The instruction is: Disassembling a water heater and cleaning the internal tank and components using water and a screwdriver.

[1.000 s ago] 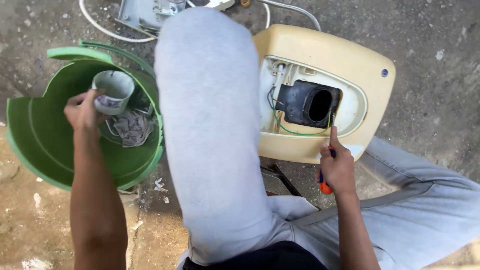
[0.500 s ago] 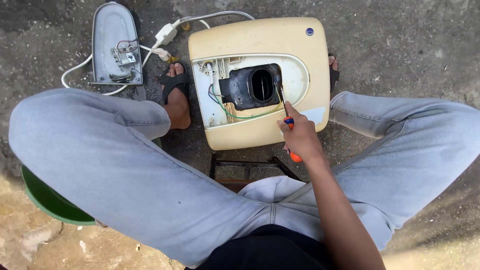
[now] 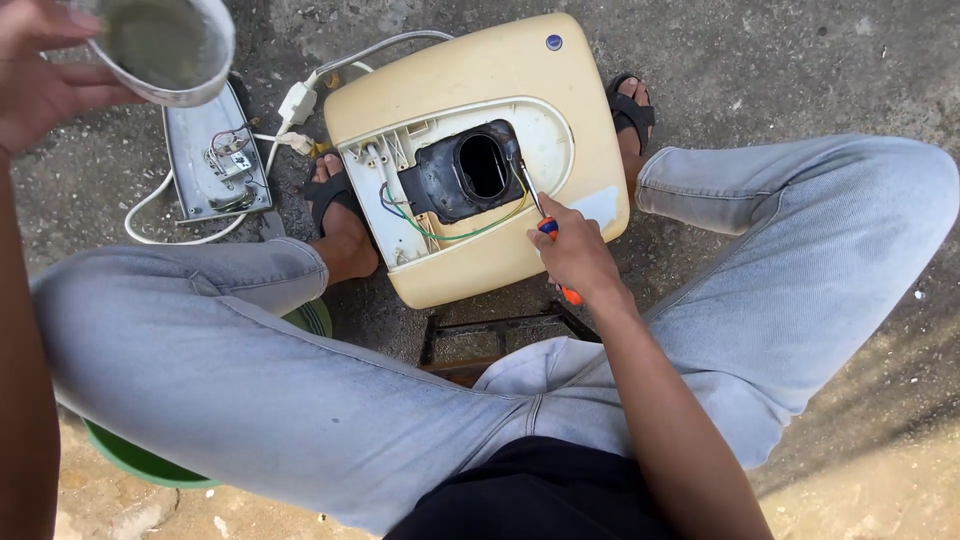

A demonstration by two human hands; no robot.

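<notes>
Screwdriver sits in right hand, tip at black opening.

Rough grey concrete floor carries it all: the cream appliance housing lies flat just under the right grip, the grey metal cover plate and white cable below the left grip, a green basin nearer the body.

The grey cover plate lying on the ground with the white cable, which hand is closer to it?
Left. The left hand holds a metal cup just above the grey cover plate. The right hand is well off to its right, holding a screwdriver at the cream housing.
</notes>
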